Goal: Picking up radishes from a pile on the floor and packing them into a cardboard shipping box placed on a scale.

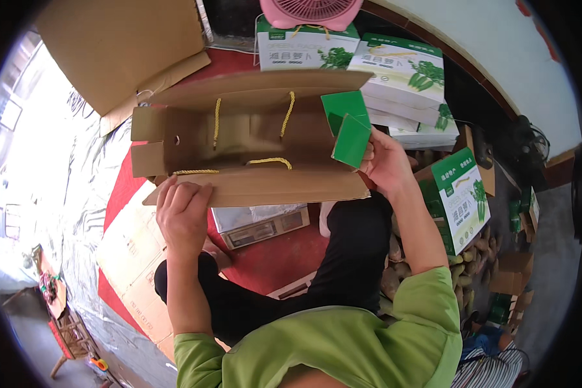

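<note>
An opened cardboard gift box (252, 158) with yellow rope handles (217, 123) is held up over my lap, its brown inside facing me. My left hand (184, 213) grips the near long flap at its left part, fingers curled over the edge. At the right end, my right hand (387, 158) pinches the green end flaps (351, 129), which are folded inward over the corner. Two brown end flaps (148, 142) stick out at the left end. The box looks bare inside, apart from the rope handles.
Green-and-white boxes (401, 64) are stacked at the back, with a pink fan (312, 10) on one. Another such box (459, 200) stands at right among many radishes (469, 262). Flat cardboard (136, 258) lies at left, a large carton (123, 52) behind it. A chair (74, 333) is at lower left.
</note>
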A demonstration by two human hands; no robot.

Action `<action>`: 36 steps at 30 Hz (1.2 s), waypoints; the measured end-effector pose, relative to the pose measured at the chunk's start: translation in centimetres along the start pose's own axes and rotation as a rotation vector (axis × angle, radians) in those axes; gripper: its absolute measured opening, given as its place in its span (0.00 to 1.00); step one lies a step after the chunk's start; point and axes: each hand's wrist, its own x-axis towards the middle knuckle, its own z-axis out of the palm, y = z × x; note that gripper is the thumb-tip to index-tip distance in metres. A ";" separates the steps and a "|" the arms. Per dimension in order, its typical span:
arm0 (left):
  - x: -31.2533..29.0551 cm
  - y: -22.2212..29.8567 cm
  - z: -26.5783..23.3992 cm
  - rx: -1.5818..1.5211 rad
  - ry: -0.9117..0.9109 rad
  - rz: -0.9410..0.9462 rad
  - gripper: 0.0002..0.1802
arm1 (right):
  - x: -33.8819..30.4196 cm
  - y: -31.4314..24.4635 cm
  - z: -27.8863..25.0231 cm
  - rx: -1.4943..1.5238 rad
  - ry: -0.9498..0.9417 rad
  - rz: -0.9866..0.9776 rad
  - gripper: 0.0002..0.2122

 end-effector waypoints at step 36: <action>-4.9 1.6 1.7 -0.097 -0.739 -0.144 0.12 | 11.5 16.8 9.2 -2.020 -1.085 0.611 0.20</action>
